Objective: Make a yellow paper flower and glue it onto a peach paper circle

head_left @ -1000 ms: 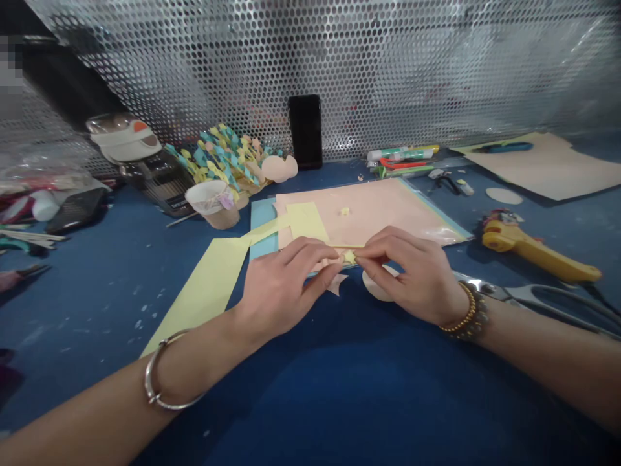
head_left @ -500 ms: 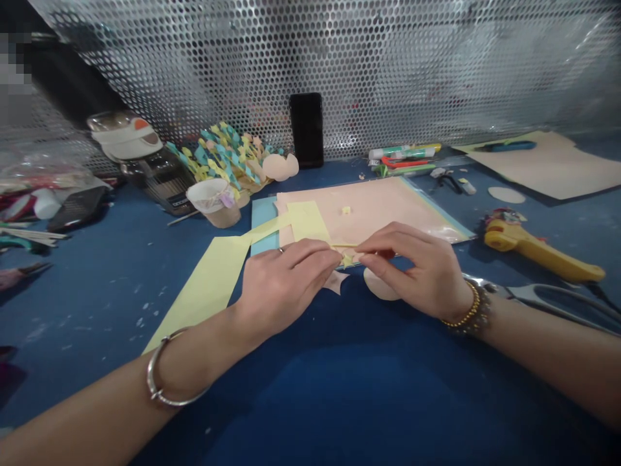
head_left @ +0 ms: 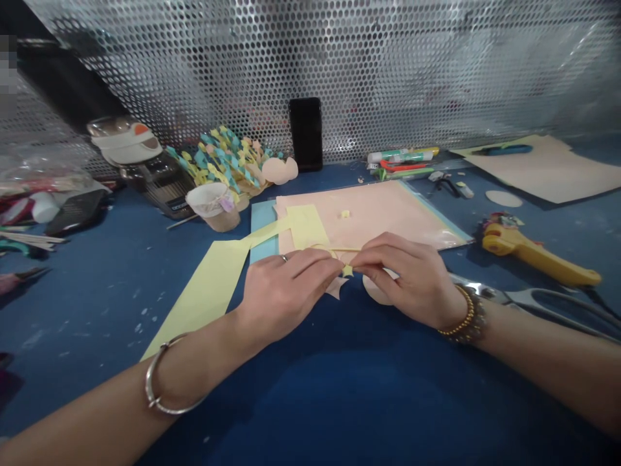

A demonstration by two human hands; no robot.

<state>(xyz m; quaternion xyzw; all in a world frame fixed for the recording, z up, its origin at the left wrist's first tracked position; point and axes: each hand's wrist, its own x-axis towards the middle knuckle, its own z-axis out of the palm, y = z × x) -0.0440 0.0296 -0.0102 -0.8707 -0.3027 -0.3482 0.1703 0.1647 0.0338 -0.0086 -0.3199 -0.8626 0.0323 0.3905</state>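
My left hand [head_left: 284, 291] and my right hand [head_left: 412, 275] meet near the middle, fingertips pinched on a small yellow paper star [head_left: 347, 271] between them. A thin yellow strip [head_left: 345, 249] runs just behind the fingertips. Below the left fingers lies a pink paper scrap [head_left: 336, 287]; a pale paper oval [head_left: 377, 290] is partly under my right hand. Beyond the hands a pink sheet pack [head_left: 373, 210] bears a small yellow piece [head_left: 345, 214] and a yellow paper sheet [head_left: 308, 225].
At the back left stand a paper cup [head_left: 216, 206], star-tipped sticks [head_left: 226, 155] and a bottle [head_left: 155, 178]. A phone [head_left: 306, 133] leans upright behind. Rightward lie a yellow glue gun [head_left: 538, 254], scissors [head_left: 548, 301], glue sticks [head_left: 400, 157] and pale paper [head_left: 553, 168].
My fingertips have come closer together around the yellow star, which shows slightly lower in the view. The camera view has shifted slightly.
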